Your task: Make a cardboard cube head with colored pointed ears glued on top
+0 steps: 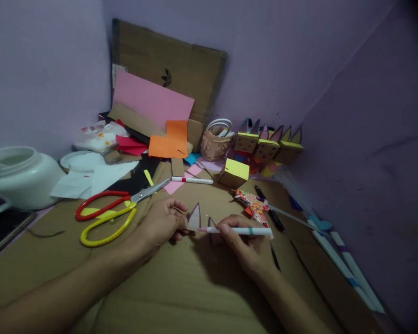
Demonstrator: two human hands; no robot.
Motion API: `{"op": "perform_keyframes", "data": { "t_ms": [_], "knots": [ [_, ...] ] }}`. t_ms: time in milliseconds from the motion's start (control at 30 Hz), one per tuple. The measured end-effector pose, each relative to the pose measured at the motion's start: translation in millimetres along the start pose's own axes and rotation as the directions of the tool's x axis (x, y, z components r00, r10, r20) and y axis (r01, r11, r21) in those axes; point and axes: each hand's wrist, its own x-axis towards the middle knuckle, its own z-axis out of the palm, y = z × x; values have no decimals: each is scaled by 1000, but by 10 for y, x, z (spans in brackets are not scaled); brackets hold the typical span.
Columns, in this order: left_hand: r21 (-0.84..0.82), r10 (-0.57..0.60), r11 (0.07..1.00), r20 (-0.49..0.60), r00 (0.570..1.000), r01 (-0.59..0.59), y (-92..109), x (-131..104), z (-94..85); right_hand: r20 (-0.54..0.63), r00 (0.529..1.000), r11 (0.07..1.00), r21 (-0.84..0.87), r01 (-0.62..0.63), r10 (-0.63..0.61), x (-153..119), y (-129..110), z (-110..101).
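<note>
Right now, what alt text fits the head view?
The left hand holds a dark-outlined triangular cutout; the right hand holds a white marker, its pink tip close by. Scissors with red and yellow handles lie left; three eared box figures sit behind.

Matt brown cardboard base (153, 287), scissors (135, 197) with shiny metal blades (151, 190) and smooth plastic-looking handles (104, 193), white jar (28, 183) — glossy and smooth, marker (247, 230) of smooth white plastic, pointed piece (194, 219) of matt card, pink sheet (153, 98) of matt paper, basket (213, 146) — rough, wrinkled
</note>
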Motion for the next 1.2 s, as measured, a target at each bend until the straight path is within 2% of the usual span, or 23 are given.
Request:
{"op": "perform_keyframes", "data": {
  "t_ms": [100, 200, 267, 433, 633, 800, 900, 1033, 1100, 1200],
  "knots": [
    [5, 8, 1000, 1, 1000, -8, 8, -6, -1, -26, 999, 1000, 2, 28, -28, 8, -4, 22],
    [-2, 15, 1000, -7, 1000, -15, 5, -5, -4, 8, 998, 997, -39, 62, -61, 11, -38, 33],
    [-7, 19, 1000, -8, 1000, -19, 1, 0, -5, 26, 998, 997, -47, 60, -59, 8, -52, 28],
    [-1, 16, 1000, -10, 1000, -16, 3, 6, 0, -22, 999, 999, -14, 32, -32, 2, -37, 22],
    [8, 18, 1000, -7, 1000, -18, 6, -5, 4, 27, 997, 996, -45, 79, -77, 5, -70, 33],
    [9, 17, 1000, -2, 1000, -17, -3, 2, 0, -88, 996, 999, 32, 8, -6, 2, 8, 27],
    [35, 11, 999, 1, 1000, -11, 4, 4, 3, -164, 984, 998, -19, 68, -70, 22, 46, 27],
    [51, 21, 998, 7, 1000, -22, 22, -13, 12, -151, 976, 984, -106, 143, -158, 51, 46, 28],
    [67, 28, 997, 3, 1000, -28, 24, -24, 14, -130, 983, 989, -89, 118, -129, 48, 40, 32],
    [85, 36, 996, 6, 999, -36, 19, -35, 11, -68, 998, 1000, 18, 12, -11, 23, 26, 39]
  ]
}}
